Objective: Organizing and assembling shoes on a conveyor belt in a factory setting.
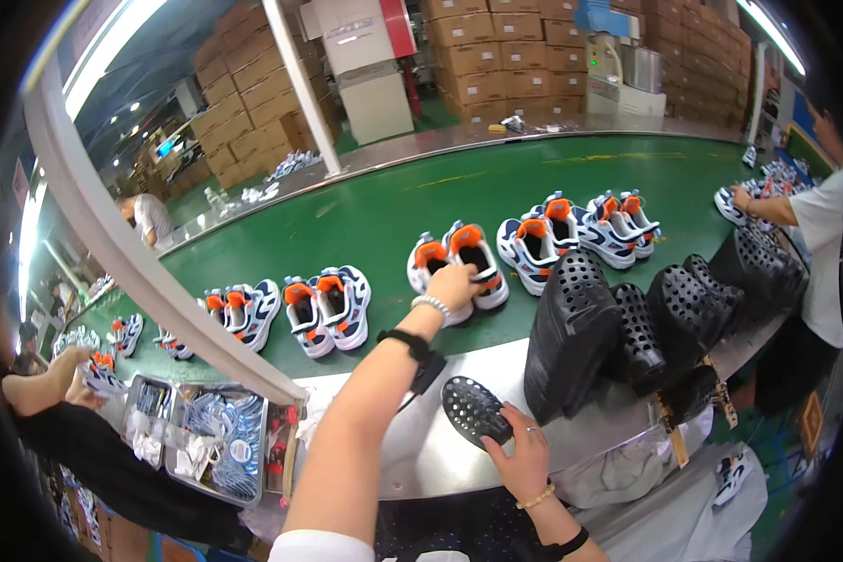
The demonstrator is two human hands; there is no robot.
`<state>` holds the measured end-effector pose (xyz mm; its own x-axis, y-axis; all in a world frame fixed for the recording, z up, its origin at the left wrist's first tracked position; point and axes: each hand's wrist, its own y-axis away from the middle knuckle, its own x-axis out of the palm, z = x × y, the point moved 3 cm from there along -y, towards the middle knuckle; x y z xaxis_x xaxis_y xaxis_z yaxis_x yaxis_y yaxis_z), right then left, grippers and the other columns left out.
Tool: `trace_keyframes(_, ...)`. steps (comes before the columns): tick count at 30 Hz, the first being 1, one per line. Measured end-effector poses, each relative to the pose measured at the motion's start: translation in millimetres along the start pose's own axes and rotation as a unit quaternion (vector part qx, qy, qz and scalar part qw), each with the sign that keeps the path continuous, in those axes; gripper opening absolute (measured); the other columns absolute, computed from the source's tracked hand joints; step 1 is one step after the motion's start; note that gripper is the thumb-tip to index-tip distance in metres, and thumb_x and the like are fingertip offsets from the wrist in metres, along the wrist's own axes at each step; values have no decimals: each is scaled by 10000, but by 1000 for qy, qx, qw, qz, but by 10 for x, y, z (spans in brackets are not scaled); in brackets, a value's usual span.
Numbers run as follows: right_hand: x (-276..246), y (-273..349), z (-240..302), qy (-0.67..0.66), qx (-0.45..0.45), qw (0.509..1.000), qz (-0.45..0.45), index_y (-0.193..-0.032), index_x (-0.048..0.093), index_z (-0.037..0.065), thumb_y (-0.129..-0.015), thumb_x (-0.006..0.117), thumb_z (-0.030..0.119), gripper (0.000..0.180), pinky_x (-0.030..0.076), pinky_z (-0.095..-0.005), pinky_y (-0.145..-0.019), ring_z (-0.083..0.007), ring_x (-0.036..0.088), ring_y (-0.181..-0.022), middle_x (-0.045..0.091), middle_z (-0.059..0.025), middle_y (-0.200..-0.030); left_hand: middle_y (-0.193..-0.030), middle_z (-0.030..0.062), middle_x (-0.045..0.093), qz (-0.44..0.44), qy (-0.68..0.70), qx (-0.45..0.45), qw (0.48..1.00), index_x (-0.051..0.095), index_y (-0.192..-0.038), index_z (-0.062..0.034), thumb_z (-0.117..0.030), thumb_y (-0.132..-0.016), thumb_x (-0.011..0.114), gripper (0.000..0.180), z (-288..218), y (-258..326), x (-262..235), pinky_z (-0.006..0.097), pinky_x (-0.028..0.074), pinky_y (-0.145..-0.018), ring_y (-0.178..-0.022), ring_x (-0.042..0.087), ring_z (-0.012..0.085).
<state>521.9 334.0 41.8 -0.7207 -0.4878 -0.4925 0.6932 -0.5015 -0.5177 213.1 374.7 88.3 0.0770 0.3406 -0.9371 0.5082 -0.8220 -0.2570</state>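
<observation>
My left hand [454, 286] reaches over the green conveyor belt, its fingers curled at the openings of a pair of white, navy and orange sneakers [485, 272]. The fingertips are partly hidden there. Lower down, above the metal ledge, my right hand [523, 456] grips a black perforated shoe-shaped piece [475, 410] by its near end, thumb on top. Its holed face is turned up. To its right stand several black perforated shoe forms [571, 328] on the ledge.
More sneaker pairs [326, 309] stand along the conveyor belt [384, 201]. A metal tray [220, 440] of laces lies left, beside a white post [150, 253]. Co-workers' hands [742, 199] handle shoes at both sides. Stacked cartons [506, 61] rise behind.
</observation>
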Motion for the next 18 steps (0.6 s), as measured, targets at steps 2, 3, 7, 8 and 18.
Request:
trace_keyframes(2, -98, -11, -36, 13, 23, 1000, -6, -1118, 579, 48, -761, 740, 227, 432, 483, -383, -882, -300, 611, -1009, 640, -129, -1132, -836, 189, 668, 60, -2, 22, 998, 630, -960, -79, -302, -826, 613, 261, -191, 162, -88, 459, 518, -715, -808, 659, 357)
trace_keyframes(3, -71, -2, -66, 4, 31, 999, 6, -1127, 574, 54, -772, 730, 244, 432, 484, -381, -878, -297, 611, -1008, 637, -125, -1137, -830, 193, 667, 84, -18, 15, 996, 614, -1010, -81, -295, -830, 603, 280, -249, 290, -161, 468, 516, -699, -780, 661, 354)
trace_keyframes(7, -115, 8, -166, -1, 42, 999, 27, -1164, 555, 73, -815, 694, 287, 433, 490, -366, -866, -268, 607, -1018, 621, -102, -1167, -785, 222, 644, 35, 35, -71, 996, 634, -935, 11, -230, -802, 612, 276, -261, 573, -418, 464, 488, -663, -765, 639, 383)
trace_keyframes(8, -80, 20, -131, -1, 17, 1000, 16, -1179, 556, 84, -825, 690, 298, 435, 496, -354, -863, -242, 606, -1028, 614, -82, -1191, -739, 235, 633, -68, 20, -70, 995, 618, -835, 31, -178, -803, 585, 214, -74, 617, -438, 484, 502, -655, -721, 634, 412)
trace_keyframes(18, -232, 53, -30, 35, -33, 996, -73, -1122, 575, 73, -841, 650, 306, 372, 500, -378, -799, -286, 620, -932, 640, -121, -1054, -1038, 312, 622, 318, -102, 106, 937, 616, -1053, 81, -152, -762, 586, 373, 1397, -276, 1072, 438, 511, -864, -994, 626, 399)
